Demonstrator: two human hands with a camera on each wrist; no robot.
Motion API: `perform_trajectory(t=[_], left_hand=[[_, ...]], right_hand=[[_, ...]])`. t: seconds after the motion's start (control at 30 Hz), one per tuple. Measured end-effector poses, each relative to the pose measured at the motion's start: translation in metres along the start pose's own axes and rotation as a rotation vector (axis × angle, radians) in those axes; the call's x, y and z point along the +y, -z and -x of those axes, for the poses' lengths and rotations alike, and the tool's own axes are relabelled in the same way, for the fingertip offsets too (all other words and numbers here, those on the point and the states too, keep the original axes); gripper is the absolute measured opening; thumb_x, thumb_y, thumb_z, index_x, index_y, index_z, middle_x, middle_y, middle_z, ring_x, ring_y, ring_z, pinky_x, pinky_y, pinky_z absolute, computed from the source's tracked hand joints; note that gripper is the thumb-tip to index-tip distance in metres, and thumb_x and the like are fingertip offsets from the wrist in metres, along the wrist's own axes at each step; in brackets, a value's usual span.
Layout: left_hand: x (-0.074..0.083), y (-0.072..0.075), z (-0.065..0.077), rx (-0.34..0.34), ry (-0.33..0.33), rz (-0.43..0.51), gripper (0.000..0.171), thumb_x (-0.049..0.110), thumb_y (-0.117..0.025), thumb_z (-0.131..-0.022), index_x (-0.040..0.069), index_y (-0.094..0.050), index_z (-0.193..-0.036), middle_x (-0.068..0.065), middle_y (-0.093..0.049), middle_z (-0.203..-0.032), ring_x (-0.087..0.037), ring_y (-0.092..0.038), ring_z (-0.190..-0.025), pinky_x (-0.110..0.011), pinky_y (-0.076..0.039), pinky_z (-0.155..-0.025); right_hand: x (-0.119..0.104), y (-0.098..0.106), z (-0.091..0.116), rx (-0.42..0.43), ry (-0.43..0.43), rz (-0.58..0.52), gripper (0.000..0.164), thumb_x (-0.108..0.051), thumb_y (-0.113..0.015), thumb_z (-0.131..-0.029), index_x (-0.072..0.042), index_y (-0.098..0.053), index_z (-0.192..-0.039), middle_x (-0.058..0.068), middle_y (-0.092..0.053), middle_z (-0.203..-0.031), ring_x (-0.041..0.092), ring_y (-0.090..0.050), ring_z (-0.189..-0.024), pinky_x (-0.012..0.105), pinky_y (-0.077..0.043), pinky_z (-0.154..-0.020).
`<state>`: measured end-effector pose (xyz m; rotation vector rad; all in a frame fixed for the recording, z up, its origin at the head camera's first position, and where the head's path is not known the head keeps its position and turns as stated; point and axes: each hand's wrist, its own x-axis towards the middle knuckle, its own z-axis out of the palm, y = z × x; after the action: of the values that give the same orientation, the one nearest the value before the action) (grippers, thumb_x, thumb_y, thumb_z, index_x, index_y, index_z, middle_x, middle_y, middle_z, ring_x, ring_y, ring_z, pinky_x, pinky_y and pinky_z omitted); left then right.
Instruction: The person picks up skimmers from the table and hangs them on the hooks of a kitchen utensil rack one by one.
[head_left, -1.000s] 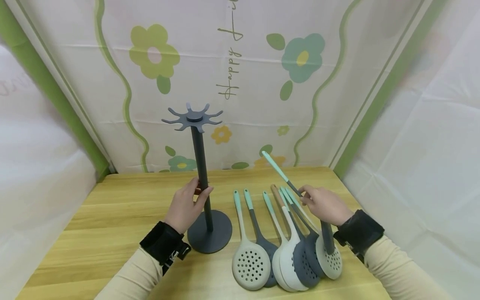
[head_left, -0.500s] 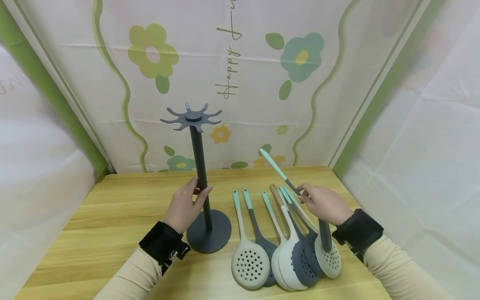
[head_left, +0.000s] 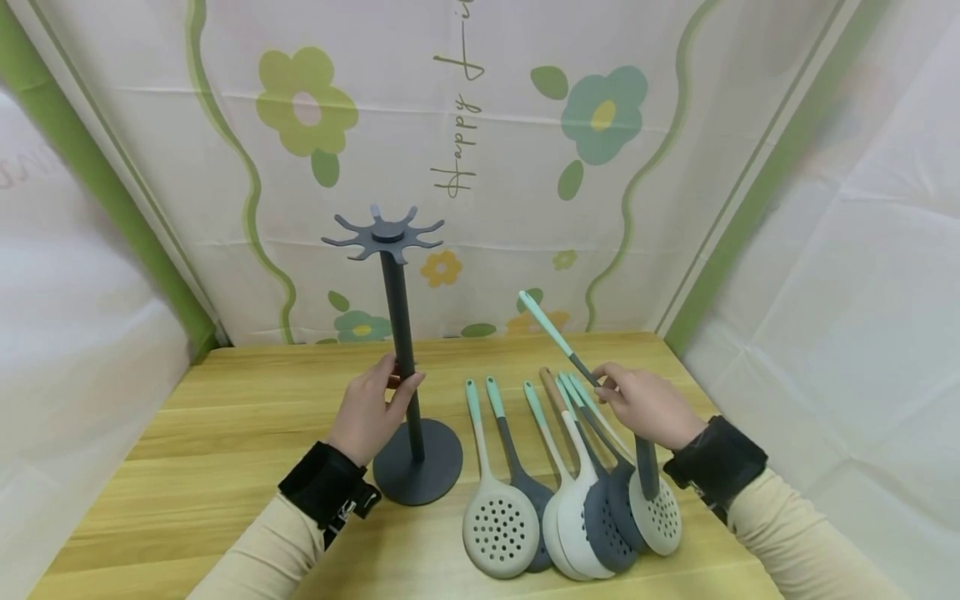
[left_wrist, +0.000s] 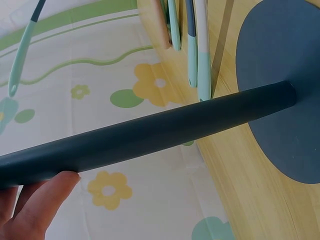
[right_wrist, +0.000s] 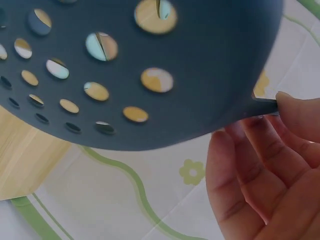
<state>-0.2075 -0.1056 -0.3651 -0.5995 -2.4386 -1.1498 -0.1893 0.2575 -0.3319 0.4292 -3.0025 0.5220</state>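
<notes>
My left hand (head_left: 371,412) grips the pole of a dark grey utensil stand (head_left: 397,317), fingers and thumb about its middle. The stand is upright on its round base, with a ring of hooks on top. In my right hand (head_left: 648,404) is a dark grey skimmer (right_wrist: 125,75), pinched at the neck just above its perforated head. Its mint handle (head_left: 547,325) points up and left towards the stand, while the head tilts down over the utensils. In the left wrist view, fingertips (left_wrist: 55,192) press against the pole (left_wrist: 150,129).
Right of the stand, several utensils lie overlapping on the wooden table (head_left: 247,433). Among them are a light grey skimmer (head_left: 486,500), a white utensil with a wooden-ended handle (head_left: 573,517) and another pale perforated one (head_left: 663,546). A flowered cloth (head_left: 495,217) hangs behind.
The skimmer's handle tip has risen slightly and drifted left, with my right hand moving a little the same way. My left hand and the stand stay put.
</notes>
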Motion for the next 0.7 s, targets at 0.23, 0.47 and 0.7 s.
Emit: perform_trajectory(t=[0.23,0.47,0.7], left_hand=[[0.0008,0.0002,-0.0003,-0.003,0.006,-0.005,0.02,0.021,-0.059,-0.101,0.004,-0.06,-0.11,-0.012,-0.067,-0.096,-0.03,-0.07,-0.091,-0.035,-0.062,-0.068],[0.0013,0.0001,-0.0007,0.003,0.001,-0.012,0.02,0.021,-0.06,-0.1,0.004,-0.061,-0.109,-0.012,-0.067,-0.095,-0.029,-0.07,-0.09,-0.036,-0.062,-0.068],[0.0014,-0.0002,0.0,0.014,-0.015,-0.013,0.015,0.017,-0.062,-0.099,0.004,-0.061,-0.107,-0.011,-0.067,-0.094,-0.029,-0.071,-0.09,-0.036,-0.062,-0.069]], right_hand=[[0.0002,0.0018,0.0013,0.008,0.004,0.001,0.026,-0.01,-0.061,-0.097,0.001,-0.06,-0.121,0.014,-0.074,-0.096,0.012,-0.059,-0.068,0.025,-0.037,-0.051],[-0.0005,0.0034,0.0016,0.024,0.028,0.005,0.026,-0.01,-0.06,-0.098,0.001,-0.06,-0.122,0.014,-0.074,-0.096,0.015,-0.066,-0.074,0.025,-0.04,-0.053],[-0.0051,0.005,0.0017,0.022,0.032,-0.01,0.026,-0.01,-0.06,-0.098,0.001,-0.06,-0.121,0.012,-0.074,-0.096,0.018,-0.069,-0.077,0.026,-0.042,-0.055]])
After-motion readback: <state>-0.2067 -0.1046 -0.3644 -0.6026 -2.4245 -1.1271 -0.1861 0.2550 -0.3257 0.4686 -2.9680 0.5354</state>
